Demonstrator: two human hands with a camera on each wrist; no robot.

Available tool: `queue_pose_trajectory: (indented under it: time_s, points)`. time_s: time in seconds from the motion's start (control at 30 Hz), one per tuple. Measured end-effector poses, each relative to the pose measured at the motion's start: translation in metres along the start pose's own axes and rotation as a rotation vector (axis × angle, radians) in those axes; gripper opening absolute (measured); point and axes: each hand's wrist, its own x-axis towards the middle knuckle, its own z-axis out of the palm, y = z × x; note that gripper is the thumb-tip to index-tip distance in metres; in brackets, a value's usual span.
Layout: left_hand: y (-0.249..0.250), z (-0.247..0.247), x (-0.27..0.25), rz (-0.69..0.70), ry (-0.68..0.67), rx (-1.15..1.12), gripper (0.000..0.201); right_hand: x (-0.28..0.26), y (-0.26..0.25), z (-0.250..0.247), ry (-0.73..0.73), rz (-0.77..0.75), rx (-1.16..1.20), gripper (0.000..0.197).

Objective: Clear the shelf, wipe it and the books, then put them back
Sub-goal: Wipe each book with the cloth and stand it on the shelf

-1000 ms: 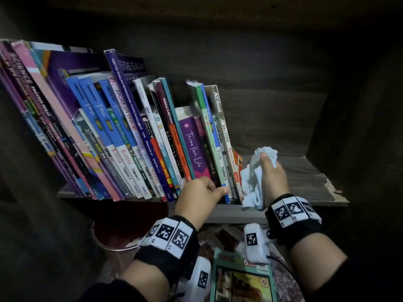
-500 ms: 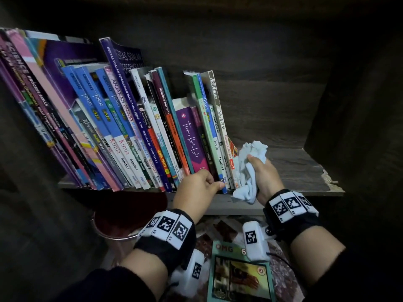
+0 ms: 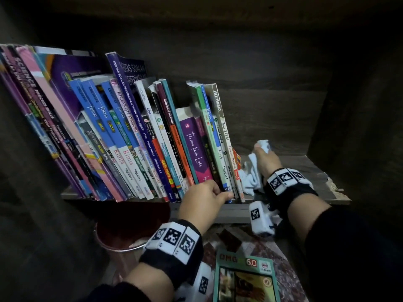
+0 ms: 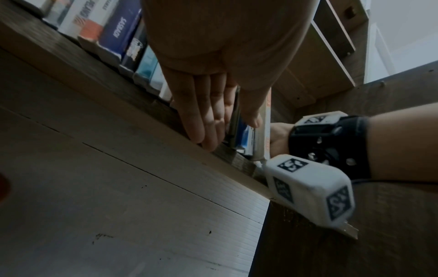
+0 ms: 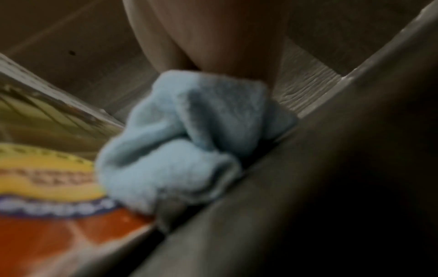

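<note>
Thin glossy paperback books [image 3: 152,138] lean along the dark wooden shelf [image 3: 305,164]: likely light, floppy and slick, best pinched low at the spines, where the left hand [image 3: 201,201] pinches the rightmost few. The right hand [image 3: 267,164] grips a crumpled pale-blue cloth [image 3: 253,177] beside them.

Purple book spine [image 3: 193,149] reads "Terima Kasih, Luka".

Prob. a home study corner: dark wood-grain shelf [image 3: 305,168] w/ school workbooks [image 3: 130,138] (Fokus, Kimia, Teks STPM) packed across left & centre; metal bin [image 3: 122,234] lower left, magazine [image 3: 246,277] on patterned floor [image 3: 257,245], bottom centre.
</note>
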Motion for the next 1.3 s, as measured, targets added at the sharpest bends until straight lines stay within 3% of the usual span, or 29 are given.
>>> queue_pose_trajectory:
  time_s: [0.2,0.37,0.4,0.5,0.63,0.73,0.93,1.0,1.13,1.2,1.3]
  points:
    - [-0.005,0.005,0.005,0.065,0.006,0.094,0.037,0.015,-0.013,0.031,-0.146,-0.023,-0.071,0.060]
    - [-0.006,0.008,0.006,0.121,-0.006,0.113,0.041,0.039,0.009,0.030,-0.177,0.067,-0.004,0.090]
    - [-0.005,0.009,0.004,0.143,-0.009,0.139,0.041,0.030,0.007,0.029,-0.191,0.072,-0.006,0.086]
    - [-0.001,0.012,-0.001,0.182,-0.021,0.198,0.039,0.001,-0.002,0.029,-0.273,0.020,-0.036,0.048]
    - [-0.003,0.008,-0.001,0.103,-0.066,0.115,0.045,-0.012,0.004,0.025,-0.251,-0.157,-0.013,0.036]
    - [-0.004,0.004,-0.005,0.087,-0.054,0.115,0.046,-0.021,0.016,0.017,-0.178,-0.149,0.036,0.022]
    - [-0.012,-0.001,-0.020,0.056,-0.152,0.208,0.035,-0.047,0.042,-0.020,-0.134,-0.109,0.161,0.039]
    - [-0.017,0.001,-0.025,0.032,-0.197,0.253,0.034,-0.059,0.056,-0.039,-0.203,-0.041,0.248,0.038]
    - [-0.036,0.014,-0.033,-0.032,-0.296,0.368,0.030,-0.078,0.111,-0.071,-0.479,0.167,0.350,0.039]
    - [-0.049,0.028,-0.036,-0.087,-0.374,0.417,0.030,-0.081,0.145,-0.071,-0.569,0.289,0.212,0.041]
    - [-0.072,0.053,-0.043,-0.149,-0.465,0.493,0.025,-0.074,0.191,-0.061,-0.503,0.250,-0.388,0.038]
